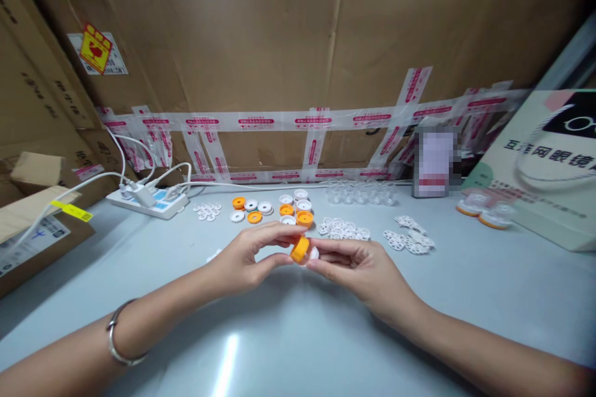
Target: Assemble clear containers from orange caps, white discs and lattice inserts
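Observation:
My left hand (251, 255) and my right hand (356, 267) meet over the middle of the grey table (298, 335). Between their fingertips sits a small orange round cap (300, 249), tilted on edge, with a white piece (313, 254) against it on the right-hand side. The left thumb and fingers pinch the orange cap. The right fingers close on the white piece. A silver bangle (116, 341) circles my left wrist.
Behind the hands lie orange and white caps (272, 209), piles of white perforated discs (342, 229) (410, 239), clear small parts (361, 193), a white power strip (149, 201) with cables, a paper bag (540, 167) at right, and cardboard boxes (37, 223) at left.

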`<state>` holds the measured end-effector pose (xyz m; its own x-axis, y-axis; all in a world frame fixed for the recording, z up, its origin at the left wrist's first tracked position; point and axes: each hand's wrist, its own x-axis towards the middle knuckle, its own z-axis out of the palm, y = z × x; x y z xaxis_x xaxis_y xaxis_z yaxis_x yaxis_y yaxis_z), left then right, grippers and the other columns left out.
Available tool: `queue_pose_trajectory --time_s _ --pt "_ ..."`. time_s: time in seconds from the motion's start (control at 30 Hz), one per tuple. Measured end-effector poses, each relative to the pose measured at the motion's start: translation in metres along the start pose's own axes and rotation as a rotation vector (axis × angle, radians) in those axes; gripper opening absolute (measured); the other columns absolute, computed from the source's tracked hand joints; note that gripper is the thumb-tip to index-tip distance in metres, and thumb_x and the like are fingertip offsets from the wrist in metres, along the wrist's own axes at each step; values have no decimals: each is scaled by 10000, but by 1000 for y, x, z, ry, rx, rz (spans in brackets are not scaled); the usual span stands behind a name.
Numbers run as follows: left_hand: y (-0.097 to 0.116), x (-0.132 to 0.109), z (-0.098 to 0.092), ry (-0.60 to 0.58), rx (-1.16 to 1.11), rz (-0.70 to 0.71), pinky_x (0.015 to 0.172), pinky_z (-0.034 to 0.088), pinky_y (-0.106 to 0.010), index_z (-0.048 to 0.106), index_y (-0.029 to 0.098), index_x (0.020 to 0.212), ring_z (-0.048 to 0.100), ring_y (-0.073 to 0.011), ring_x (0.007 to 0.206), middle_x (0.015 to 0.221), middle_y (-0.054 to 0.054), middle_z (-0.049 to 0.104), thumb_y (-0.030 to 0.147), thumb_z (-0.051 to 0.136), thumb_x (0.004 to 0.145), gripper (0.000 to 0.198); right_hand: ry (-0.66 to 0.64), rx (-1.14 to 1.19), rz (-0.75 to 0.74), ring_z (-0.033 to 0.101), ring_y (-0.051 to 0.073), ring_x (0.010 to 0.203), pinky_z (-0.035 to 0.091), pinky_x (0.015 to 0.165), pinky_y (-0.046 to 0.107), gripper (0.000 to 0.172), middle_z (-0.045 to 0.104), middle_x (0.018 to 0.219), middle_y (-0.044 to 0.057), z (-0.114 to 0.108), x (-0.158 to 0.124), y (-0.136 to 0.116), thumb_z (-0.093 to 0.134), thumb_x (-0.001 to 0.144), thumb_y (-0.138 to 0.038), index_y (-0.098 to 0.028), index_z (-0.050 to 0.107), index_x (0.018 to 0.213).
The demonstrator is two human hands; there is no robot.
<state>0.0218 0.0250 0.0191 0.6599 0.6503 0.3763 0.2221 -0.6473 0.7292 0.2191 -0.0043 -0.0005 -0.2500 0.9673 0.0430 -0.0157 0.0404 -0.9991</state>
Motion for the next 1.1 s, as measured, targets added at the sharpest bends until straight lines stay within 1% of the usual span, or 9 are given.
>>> queue_pose_trajectory --time_s 0.17,0.27,0.37,0.63,0.73,0.83,1.0,1.1 --pt "-2 -1 1 18 133 89 889 457 -352 553 205 1154 573 -183 1008 1086 -75 629 161 537 839 319 1 6 1 679 215 851 524 831 362 342 741 853 31 1 -1 -1 720 641 -337 -220 702 962" --pt "0 -1 2 25 155 138 870 459 -346 545 201 1154 570 -178 997 1063 -77 628 145 531 842 318 -17 30 30 676 213 858 522 835 356 376 740 856 20 2 -2 -3 741 614 -313 -227 697 977" --pt "1 -2 2 12 165 168 866 458 -348 523 203 1175 559 -180 1008 1070 -84 618 120 519 844 341 -22 28 51 681 210 826 524 829 366 413 743 814 10 4 -2 -3 754 593 -298 -228 691 995" --pt "4 -4 4 -35 212 209 885 462 -340 508 186 1183 530 -182 1056 1108 -105 577 56 471 845 364 -24 21 46 679 207 830 531 810 343 366 742 837 4 3 -3 -1 742 614 -288 -268 696 977" --pt "5 -5 4 -55 223 239 883 469 -324 501 184 1194 531 -172 1056 1109 -106 572 -1 441 831 412 0 -13 47 682 210 792 535 785 352 342 743 820 6 3 -4 0 744 601 -295 -264 712 941" --pt "4 -5 3 -57 247 270 881 474 -304 498 162 1195 534 -166 1058 1118 -118 570 -25 428 821 424 15 10 66 681 197 772 532 780 340 332 742 774 7 5 -4 0 740 589 -268 -244 718 919" --pt "3 -6 4 -65 317 306 843 501 -279 520 133 1156 557 -168 1033 1106 -138 586 -22 394 829 384 72 76 106 677 155 683 539 725 298 498 704 687 -24 8 -5 -3 734 542 -186 -201 630 1028" --pt "3 -7 4 -60 367 325 822 510 -267 527 123 1136 570 -163 1006 1085 -139 601 -10 392 835 356 78 72 121 675 147 666 537 700 278 483 683 653 -39 8 -5 -5 719 545 -166 -200 573 1005"
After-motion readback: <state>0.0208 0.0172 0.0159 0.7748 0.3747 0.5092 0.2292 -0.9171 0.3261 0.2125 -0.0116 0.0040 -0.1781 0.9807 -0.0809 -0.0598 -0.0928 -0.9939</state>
